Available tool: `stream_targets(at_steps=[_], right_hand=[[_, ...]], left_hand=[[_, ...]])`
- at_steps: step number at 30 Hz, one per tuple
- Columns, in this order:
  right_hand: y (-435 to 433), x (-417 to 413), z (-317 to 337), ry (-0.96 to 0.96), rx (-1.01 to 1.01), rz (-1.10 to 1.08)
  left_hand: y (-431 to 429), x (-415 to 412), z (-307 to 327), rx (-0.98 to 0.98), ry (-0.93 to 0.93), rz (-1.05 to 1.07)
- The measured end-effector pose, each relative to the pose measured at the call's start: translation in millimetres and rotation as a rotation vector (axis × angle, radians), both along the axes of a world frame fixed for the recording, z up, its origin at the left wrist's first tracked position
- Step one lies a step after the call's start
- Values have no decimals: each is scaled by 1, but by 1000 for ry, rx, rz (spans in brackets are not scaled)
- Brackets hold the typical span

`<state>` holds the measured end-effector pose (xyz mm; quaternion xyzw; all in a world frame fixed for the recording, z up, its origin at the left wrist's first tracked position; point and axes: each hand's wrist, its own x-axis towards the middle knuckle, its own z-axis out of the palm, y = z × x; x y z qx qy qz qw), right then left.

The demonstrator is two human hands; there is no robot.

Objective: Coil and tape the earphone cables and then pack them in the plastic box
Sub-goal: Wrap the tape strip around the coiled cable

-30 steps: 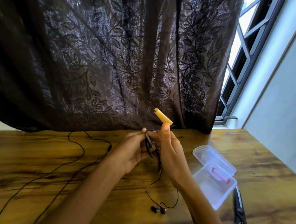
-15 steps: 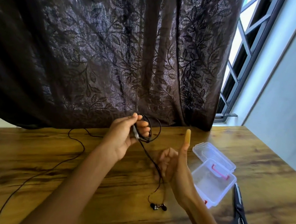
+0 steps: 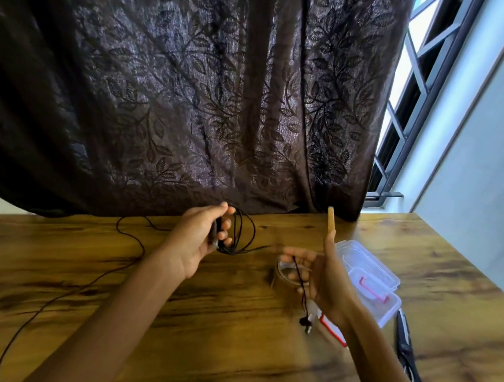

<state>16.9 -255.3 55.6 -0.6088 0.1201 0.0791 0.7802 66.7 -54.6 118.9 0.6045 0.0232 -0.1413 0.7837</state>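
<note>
My left hand [image 3: 202, 239] grips a few loops of the black earphone cable [image 3: 240, 234] above the wooden table [image 3: 223, 347]. From the loops the cable runs right, across the fingers of my right hand [image 3: 321, 277], which holds it. The earbuds [image 3: 305, 323] dangle below that hand. A strip of tan tape [image 3: 330, 218] sticks up from the raised digit of my right hand. The clear plastic box [image 3: 387, 308] lies open just right of my right hand, its lid [image 3: 366, 260] folded back.
A clear tape roll [image 3: 285, 270] sits on the table behind my right hand. Black scissors [image 3: 408, 355] lie to the right of the box. Another black cable [image 3: 71, 290] trails across the left of the table. A dark curtain [image 3: 194, 87] hangs along the far edge.
My hands have moved apart. The left hand now holds the coiled loops alone, while the right hand has moved right and down, drawing the cable and lifting the earbuds.
</note>
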Motion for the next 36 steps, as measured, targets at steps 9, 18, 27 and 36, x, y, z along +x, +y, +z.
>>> stream_targets(at_steps=[9, 18, 27, 36], right_hand=[[21, 25, 63, -49, -149, 34], [50, 16, 71, -119, -175, 148], [60, 0, 52, -245, -366, 187], [53, -14, 31, -290, -324, 221]], left_hand=[[-16, -15, -8, 133, 29, -170], [-21, -19, -11, 63, 88, -135], [-17, -14, -9, -6, 99, -146], [-19, -16, -8, -124, 55, -84]])
